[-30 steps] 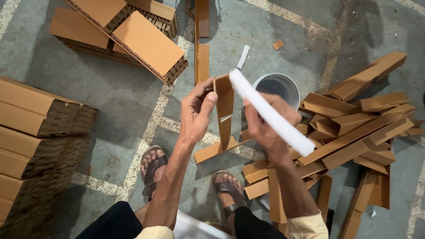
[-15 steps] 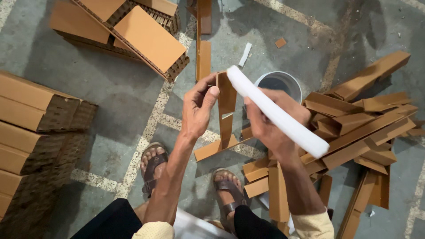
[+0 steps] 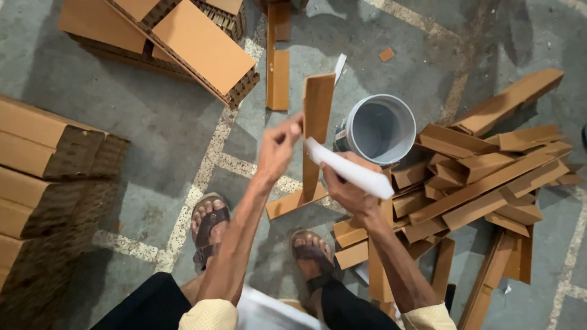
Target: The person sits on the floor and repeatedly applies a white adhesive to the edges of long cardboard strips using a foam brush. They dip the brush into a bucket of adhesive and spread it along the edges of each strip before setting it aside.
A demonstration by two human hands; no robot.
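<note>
The left hand (image 3: 278, 146) pinches the upper edge of a tall brown cardboard strip (image 3: 315, 131), fingers closed lightly on it, so the strip stands upright with its lower end on the floor; the grip at the top looks meant to steady it. The strip is flat, matte and narrow. At its foot a shorter brown strip (image 3: 293, 203) lies flat on the concrete, the 2 meeting roughly in an L.

The right hand (image 3: 345, 186) is closed around a white flat stick (image 3: 348, 171), smooth and pale, slanting down to the right, its upper end just beside the upright strip's face.

Just right of the strip stands a grey plastic bucket (image 3: 379, 128), round, with a smooth inner wall; what it holds cannot be made out. Further right lies a loose heap of cardboard strips (image 3: 489, 177), crossed at many angles. On the left sit stacked honeycomb blocks (image 3: 43, 165), brown-faced with rough open-celled edges, and more blocks (image 3: 183, 43) lie at the far left. The floor (image 3: 153, 134) is grey mottled concrete with pale seams. 2 sandalled feet (image 3: 211, 226) rest near the strips.
</note>
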